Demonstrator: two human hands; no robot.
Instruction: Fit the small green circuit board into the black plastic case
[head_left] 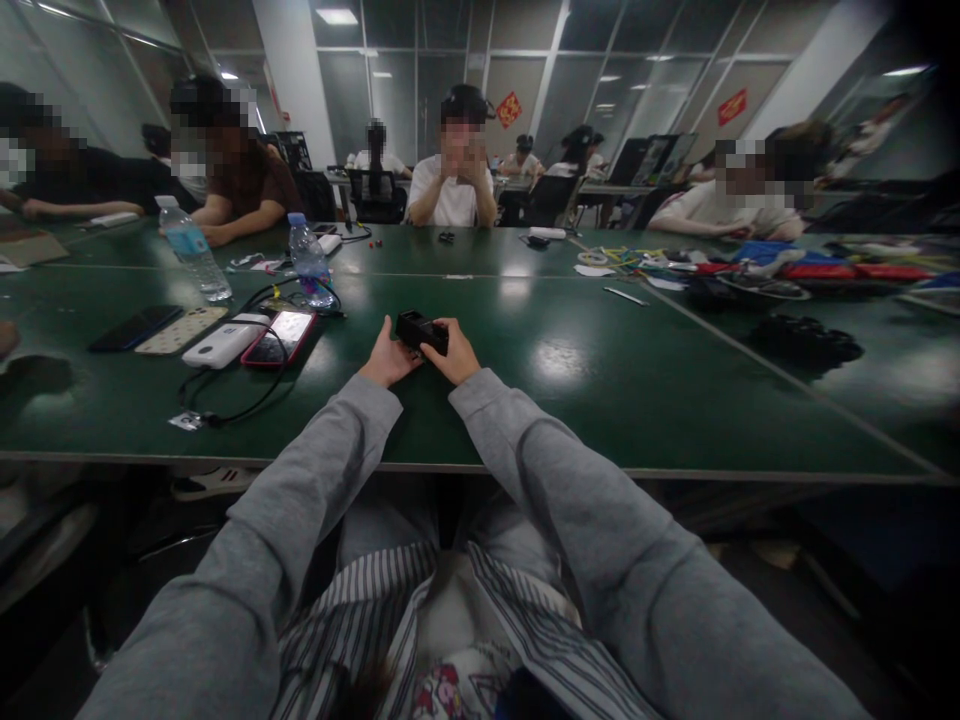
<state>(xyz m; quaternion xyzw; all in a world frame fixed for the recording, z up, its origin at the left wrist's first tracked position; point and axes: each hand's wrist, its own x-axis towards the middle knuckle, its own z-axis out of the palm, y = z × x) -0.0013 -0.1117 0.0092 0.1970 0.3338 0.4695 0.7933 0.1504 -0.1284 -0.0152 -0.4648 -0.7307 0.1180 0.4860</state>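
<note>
A small black box-shaped object (421, 331) is held just above the green table, straight in front of me. My right hand (454, 354) grips its right end, the thumb along the near side and the fingers behind. On the other side, my left hand (391, 358) lies palm up with the thumb stretched away from the box. Its fingertips reach to the lower edge of the box and are partly hidden there, so I cannot tell how much they support it. What the box is exactly is too dark to make out.
On the green table (480, 430), to my left, are a white power bank (225, 341), a red-edged phone (280, 338), two other phones, black cable and two water bottles (309, 262). Coloured cables (622, 260) and a dark bundle (806, 340) lie right. Several people sit around.
</note>
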